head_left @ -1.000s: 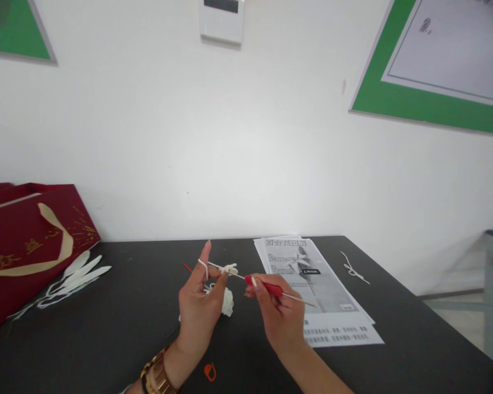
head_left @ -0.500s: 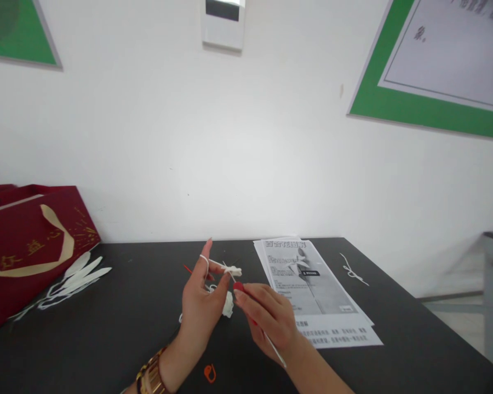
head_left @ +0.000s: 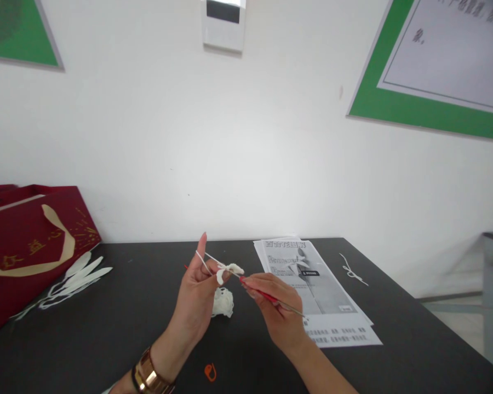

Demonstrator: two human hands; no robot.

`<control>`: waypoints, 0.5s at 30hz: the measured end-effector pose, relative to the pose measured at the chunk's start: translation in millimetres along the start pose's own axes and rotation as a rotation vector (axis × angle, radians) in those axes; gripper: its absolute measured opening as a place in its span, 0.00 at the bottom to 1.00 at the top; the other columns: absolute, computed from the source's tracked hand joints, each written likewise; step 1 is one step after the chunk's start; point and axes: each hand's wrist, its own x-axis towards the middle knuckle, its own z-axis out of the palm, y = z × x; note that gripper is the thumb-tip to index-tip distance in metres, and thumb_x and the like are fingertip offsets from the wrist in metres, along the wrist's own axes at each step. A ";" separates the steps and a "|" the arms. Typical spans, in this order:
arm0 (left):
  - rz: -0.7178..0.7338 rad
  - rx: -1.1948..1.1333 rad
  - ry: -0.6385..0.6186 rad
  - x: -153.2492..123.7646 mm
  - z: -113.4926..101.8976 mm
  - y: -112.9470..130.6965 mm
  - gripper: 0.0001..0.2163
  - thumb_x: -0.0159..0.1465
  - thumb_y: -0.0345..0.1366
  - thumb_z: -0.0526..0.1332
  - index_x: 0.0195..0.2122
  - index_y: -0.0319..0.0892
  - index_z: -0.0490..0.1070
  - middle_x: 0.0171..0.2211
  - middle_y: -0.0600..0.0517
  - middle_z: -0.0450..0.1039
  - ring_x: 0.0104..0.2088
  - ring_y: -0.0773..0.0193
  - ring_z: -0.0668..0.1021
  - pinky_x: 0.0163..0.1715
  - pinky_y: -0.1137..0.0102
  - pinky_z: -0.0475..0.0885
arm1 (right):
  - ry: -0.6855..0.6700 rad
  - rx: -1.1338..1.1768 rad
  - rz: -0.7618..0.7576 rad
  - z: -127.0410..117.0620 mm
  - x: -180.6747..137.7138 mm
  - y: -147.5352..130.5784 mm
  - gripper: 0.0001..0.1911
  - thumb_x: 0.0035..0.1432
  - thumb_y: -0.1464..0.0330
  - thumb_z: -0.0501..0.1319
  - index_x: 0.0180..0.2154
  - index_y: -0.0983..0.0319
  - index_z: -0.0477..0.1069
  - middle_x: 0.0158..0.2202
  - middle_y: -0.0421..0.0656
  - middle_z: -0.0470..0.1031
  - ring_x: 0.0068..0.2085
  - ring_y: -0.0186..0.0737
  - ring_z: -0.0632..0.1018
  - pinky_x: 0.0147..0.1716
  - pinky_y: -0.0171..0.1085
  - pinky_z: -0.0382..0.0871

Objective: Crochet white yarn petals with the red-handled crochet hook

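My left hand [head_left: 199, 293] pinches a small white crochet piece [head_left: 230, 269] between thumb and fingers. White yarn [head_left: 208, 256] loops over its raised index finger and runs to the piece. My right hand [head_left: 277, 306] is closed round a crochet hook [head_left: 267, 296] with a red grip and metal shaft. The hook's tip meets the crochet piece; whether it sits inside a stitch I cannot tell. Behind and below the left hand lies a bundle of white yarn [head_left: 223, 303] on the table, partly hidden by that hand.
An orange stitch marker [head_left: 210, 372] lies on the black table [head_left: 148, 328] in front. White petal-shaped crochet pieces [head_left: 80, 279] rest beside a dark red gift bag [head_left: 28, 241] at left. Printed sheets [head_left: 337, 328] and a short knotted white yarn [head_left: 350, 271] lie at right.
My right hand has turned and shifted slightly right, so the hook lies flatter. The crochet piece is tilted differently in my left hand, and more of the yarn bundle shows.
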 end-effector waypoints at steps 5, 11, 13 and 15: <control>-0.010 -0.016 -0.029 -0.1 0.4 2.8 0.40 0.55 0.24 0.68 0.65 0.52 0.52 0.24 0.61 0.71 0.28 0.72 0.73 0.34 0.75 0.67 | -0.072 -0.117 -0.199 -4.7 -1.6 1.9 0.20 0.59 0.80 0.58 0.50 0.58 0.73 0.43 0.48 0.78 0.42 0.41 0.79 0.38 0.38 0.77; 0.260 0.265 0.005 -1.0 -1.7 -1.7 0.41 0.55 0.27 0.68 0.66 0.50 0.49 0.26 0.60 0.73 0.29 0.69 0.73 0.38 0.70 0.68 | -0.161 -0.456 -0.539 -3.8 -9.6 4.8 0.22 0.58 0.81 0.57 0.55 0.70 0.67 0.45 0.56 0.76 0.48 0.47 0.75 0.44 0.43 0.76; 0.367 0.344 0.022 -1.4 -2.0 -3.8 0.41 0.55 0.27 0.68 0.67 0.49 0.49 0.26 0.59 0.74 0.31 0.68 0.74 0.44 0.68 0.67 | -0.166 -0.487 -0.553 -3.3 -9.3 3.9 0.22 0.58 0.81 0.57 0.55 0.71 0.67 0.45 0.57 0.76 0.49 0.47 0.75 0.44 0.42 0.77; 0.393 0.356 0.019 -1.7 -2.1 -4.6 0.41 0.56 0.27 0.68 0.67 0.50 0.49 0.26 0.59 0.73 0.32 0.68 0.74 0.44 0.68 0.67 | -0.168 -0.462 -0.538 -3.7 -8.0 4.1 0.22 0.58 0.81 0.56 0.55 0.70 0.67 0.45 0.56 0.76 0.49 0.46 0.75 0.45 0.42 0.77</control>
